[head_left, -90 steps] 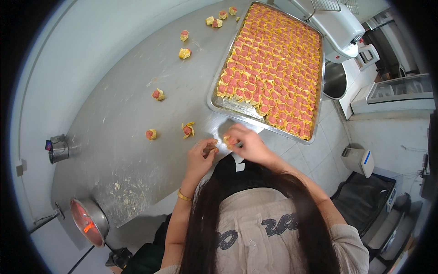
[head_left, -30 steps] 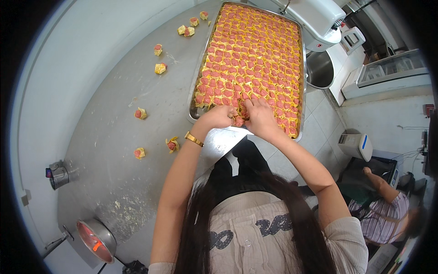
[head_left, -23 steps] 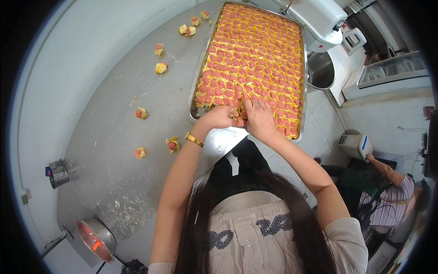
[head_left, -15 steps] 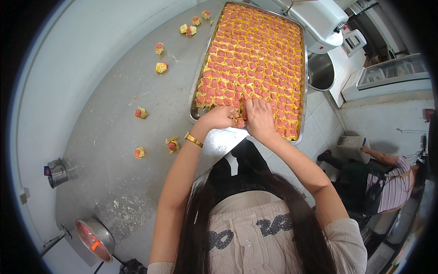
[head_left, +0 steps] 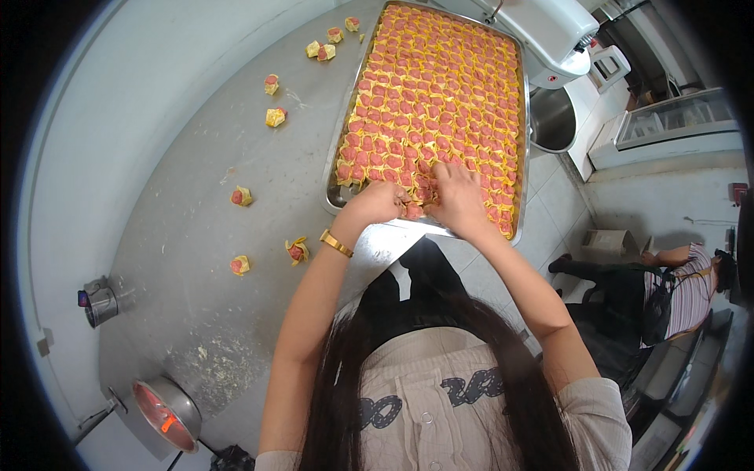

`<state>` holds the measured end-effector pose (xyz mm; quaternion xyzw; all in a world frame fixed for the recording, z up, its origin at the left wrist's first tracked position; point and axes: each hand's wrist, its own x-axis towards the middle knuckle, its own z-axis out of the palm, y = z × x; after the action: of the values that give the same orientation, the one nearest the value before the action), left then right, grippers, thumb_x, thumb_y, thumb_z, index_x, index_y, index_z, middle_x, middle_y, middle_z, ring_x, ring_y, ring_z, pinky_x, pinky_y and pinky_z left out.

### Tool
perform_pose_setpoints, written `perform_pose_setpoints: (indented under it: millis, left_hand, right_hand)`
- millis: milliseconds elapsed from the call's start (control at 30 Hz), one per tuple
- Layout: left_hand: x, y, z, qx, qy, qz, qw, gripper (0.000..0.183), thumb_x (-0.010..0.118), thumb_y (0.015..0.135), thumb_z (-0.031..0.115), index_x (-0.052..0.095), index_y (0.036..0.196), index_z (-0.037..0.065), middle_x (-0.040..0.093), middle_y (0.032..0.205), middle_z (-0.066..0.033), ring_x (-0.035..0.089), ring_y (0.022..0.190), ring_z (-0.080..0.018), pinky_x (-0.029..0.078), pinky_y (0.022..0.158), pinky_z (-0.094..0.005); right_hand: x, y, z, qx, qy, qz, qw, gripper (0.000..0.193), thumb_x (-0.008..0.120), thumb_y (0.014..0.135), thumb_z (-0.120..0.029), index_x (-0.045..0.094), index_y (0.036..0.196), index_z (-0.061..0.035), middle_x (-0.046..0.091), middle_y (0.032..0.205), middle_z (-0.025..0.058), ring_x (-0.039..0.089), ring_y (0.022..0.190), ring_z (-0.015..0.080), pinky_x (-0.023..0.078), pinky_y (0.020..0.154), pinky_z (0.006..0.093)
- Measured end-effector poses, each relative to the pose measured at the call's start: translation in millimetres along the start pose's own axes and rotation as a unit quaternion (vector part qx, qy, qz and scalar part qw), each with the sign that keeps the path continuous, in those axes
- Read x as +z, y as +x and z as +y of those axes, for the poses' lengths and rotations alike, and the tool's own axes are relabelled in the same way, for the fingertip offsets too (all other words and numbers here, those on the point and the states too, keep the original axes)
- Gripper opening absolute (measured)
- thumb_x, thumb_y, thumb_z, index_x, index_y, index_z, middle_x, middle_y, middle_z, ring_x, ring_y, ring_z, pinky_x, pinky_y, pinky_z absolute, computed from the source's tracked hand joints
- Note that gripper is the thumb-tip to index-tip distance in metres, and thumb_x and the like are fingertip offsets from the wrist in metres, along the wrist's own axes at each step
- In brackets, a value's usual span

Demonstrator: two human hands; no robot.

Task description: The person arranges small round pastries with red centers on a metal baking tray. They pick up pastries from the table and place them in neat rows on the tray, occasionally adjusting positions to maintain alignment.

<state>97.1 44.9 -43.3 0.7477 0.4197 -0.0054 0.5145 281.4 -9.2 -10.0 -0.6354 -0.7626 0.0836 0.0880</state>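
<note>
A big metal tray [head_left: 331,200] holds tight rows of open-topped dumplings [head_left: 440,94], pink filling in yellow wrappers. My left hand [head_left: 378,202], below a gold wristband, is at the tray's near edge. Its fingers are curled against a dumpling [head_left: 412,210] in the front row. Just right of it, my right hand [head_left: 459,200] rests over the near rows, fingers stretched forward and thumb apart beside that same dumpling. My palms and fingers hide the dumplings under them. At the tray's near-left corner, bare metal shows.
Several loose dumplings [head_left: 241,196] are scattered on the steel table [head_left: 188,235] left of the tray. A metal bowl with pink filling [head_left: 166,416] and a metal cup [head_left: 100,304] stand at left. A white machine [head_left: 550,39] borders the tray's far right. Another person [head_left: 679,294] is at right.
My right hand has shifted slightly right, its thumb now farther from the fingers. My left hand has barely moved. At right, the other person's hand has come away from the box.
</note>
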Motion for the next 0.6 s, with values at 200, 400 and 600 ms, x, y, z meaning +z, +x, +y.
perform_pose_setpoints:
  millis: [200, 400, 600]
  left_hand:
    - [7.2, 1.5, 7.2, -0.015, 0.033, 0.064, 0.997, 0.018, 0.070, 0.072, 0.008, 0.073, 0.090, 0.005, 0.070, 0.087, -0.0155, 0.068, 0.081, -0.0284, 0.052, 0.075, -0.0363]
    - [22.1, -0.9, 14.2, -0.006, 0.024, 0.161, 0.987, 0.020, 0.072, 0.068, 0.004, 0.069, 0.087, 0.000, 0.067, 0.082, -0.0206, 0.067, 0.079, -0.0344, 0.052, 0.072, -0.0385]
    - [25.5, 0.4, 6.8, -0.005, 0.036, 0.179, 0.983, 0.024, 0.075, 0.065, 0.004, 0.069, 0.088, -0.001, 0.067, 0.083, -0.0212, 0.067, 0.079, -0.0339, 0.053, 0.072, -0.0388]
  right_hand:
    - [-34.9, -9.2, 13.7, 0.064, 0.083, 0.050, 0.993, 0.047, 0.078, 0.067, -0.016, 0.057, 0.108, -0.0049, 0.060, 0.101, 0.0119, 0.054, 0.104, 0.0323, 0.039, 0.090, 0.0430]
    - [-40.0, -38.2, 12.5, 0.050, 0.134, 0.007, 0.990, 0.033, 0.071, 0.072, -0.017, 0.064, 0.101, -0.0032, 0.062, 0.097, 0.0157, 0.059, 0.097, 0.0345, 0.047, 0.083, 0.0446]
    - [-22.2, -62.0, -7.5, 0.099, 0.211, -0.086, 0.969, 0.015, 0.064, 0.078, -0.014, 0.071, 0.087, -0.0044, 0.067, 0.076, 0.0168, 0.065, 0.071, 0.0356, 0.052, 0.066, 0.0459]
